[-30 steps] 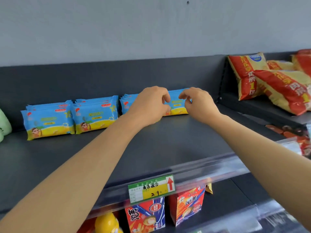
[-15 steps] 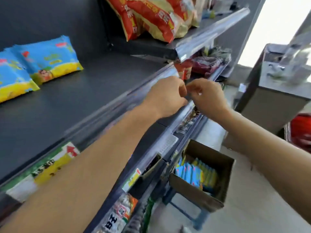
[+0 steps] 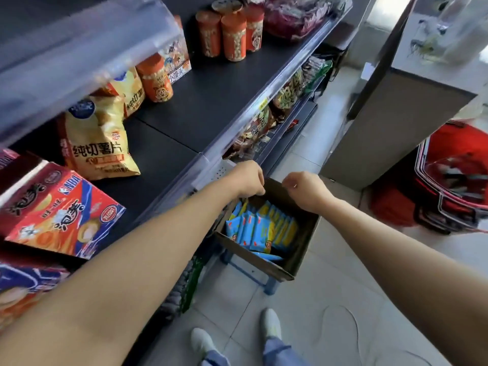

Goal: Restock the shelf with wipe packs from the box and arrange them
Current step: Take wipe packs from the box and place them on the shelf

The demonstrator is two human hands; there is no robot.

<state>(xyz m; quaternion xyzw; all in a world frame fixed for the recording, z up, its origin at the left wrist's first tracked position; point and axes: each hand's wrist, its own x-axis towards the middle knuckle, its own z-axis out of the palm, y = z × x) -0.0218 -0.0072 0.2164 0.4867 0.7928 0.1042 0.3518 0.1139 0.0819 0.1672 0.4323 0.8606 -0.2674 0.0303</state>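
An open cardboard box (image 3: 303, 249) stands on a blue stool beside the shelving, with several blue and yellow wipe packs (image 3: 260, 229) standing on edge inside it. My left hand (image 3: 248, 179) hovers over the box's far left corner with its fingers curled downward and nothing in them. My right hand (image 3: 306, 190) hovers over the box's far rim, fingers loosely curled, also holding nothing. The upper shelf with the arranged wipe packs is out of view.
A dark shelf (image 3: 211, 101) to the left holds chip bags (image 3: 97, 143), orange canisters (image 3: 232, 35) and red snack boxes (image 3: 58, 210). A grey counter (image 3: 390, 133) and stacked red baskets (image 3: 449, 186) stand to the right. My feet (image 3: 269, 323) are on the tiled floor.
Both hands left the wipe packs on the upper shelf and dropped down to the box. My view swung from the shelf down to the floor and box.
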